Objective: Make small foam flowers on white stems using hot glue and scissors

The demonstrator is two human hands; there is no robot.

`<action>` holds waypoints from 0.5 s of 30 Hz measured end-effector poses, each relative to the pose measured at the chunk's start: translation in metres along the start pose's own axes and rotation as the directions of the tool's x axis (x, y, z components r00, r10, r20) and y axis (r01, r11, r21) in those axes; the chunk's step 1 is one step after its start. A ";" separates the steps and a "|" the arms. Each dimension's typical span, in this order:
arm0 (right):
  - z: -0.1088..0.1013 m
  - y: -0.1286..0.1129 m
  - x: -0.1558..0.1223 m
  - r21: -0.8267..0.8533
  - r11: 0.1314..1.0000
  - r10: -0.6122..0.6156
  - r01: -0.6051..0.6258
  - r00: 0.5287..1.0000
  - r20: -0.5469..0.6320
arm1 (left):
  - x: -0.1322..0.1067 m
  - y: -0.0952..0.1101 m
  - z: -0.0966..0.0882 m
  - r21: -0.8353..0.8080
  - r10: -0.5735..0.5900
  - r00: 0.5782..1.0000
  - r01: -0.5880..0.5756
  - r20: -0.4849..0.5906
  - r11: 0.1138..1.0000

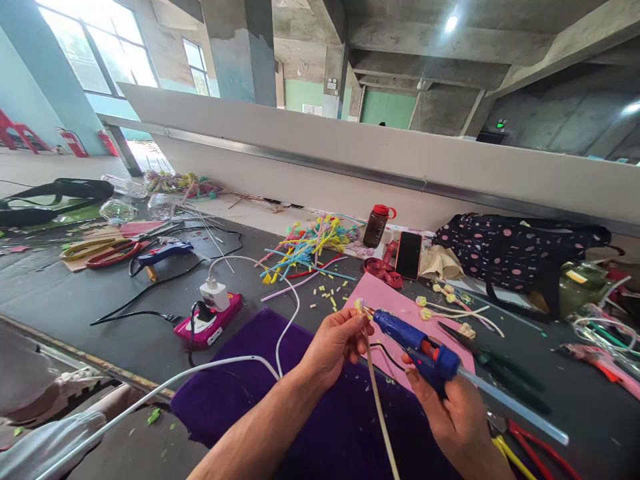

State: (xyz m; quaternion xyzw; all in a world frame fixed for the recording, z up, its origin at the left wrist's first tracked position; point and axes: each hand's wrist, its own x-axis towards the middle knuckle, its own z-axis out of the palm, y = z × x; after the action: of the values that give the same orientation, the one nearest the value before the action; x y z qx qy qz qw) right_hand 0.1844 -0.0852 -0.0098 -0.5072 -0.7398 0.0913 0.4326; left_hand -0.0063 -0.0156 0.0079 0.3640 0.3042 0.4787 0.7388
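Between the fingertips of my left hand (336,343) is a cream-coloured stem (376,393) topped by a small pale yellow and white flower head (359,305). The stem hangs down past the hand towards the bottom of the view. My right hand (450,407) is wrapped round the handle of a blue glue gun (405,333). A long clear glue stick (520,410) sticks out of its back end. The gun's nozzle points left, right by the flower head; I cannot tell whether they touch. Under the hands lie a pink sheet (367,290) and a purple cloth (250,347).
A pink power strip (215,323) with cords stands at left, near a second blue glue gun (165,253). Coloured stems (310,247) pile up ahead. A bottle (377,227), phone (409,255) and patterned bag (510,257) stand behind. Dark-handled pliers (505,367) lie at right.
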 end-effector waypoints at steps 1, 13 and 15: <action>0.000 0.000 0.000 -0.002 1.000 -0.002 0.002 1.000 -0.004 | 0.000 0.000 0.000 0.003 -0.005 1.000 0.005 -0.001 1.000; 0.002 0.004 0.001 -0.023 1.000 -0.017 0.016 1.000 -0.018 | -0.001 0.001 0.002 0.009 -0.018 1.000 0.018 -0.011 1.000; 0.002 0.004 0.000 -0.031 0.999 -0.027 0.026 0.999 -0.023 | -0.001 0.001 0.002 0.013 -0.020 1.000 0.020 -0.010 1.000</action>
State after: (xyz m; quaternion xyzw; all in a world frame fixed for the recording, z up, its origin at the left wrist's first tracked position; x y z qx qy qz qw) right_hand 0.1855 -0.0825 -0.0132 -0.5050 -0.7425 0.0683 0.4347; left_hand -0.0053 -0.0164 0.0102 0.3637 0.3145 0.4710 0.7396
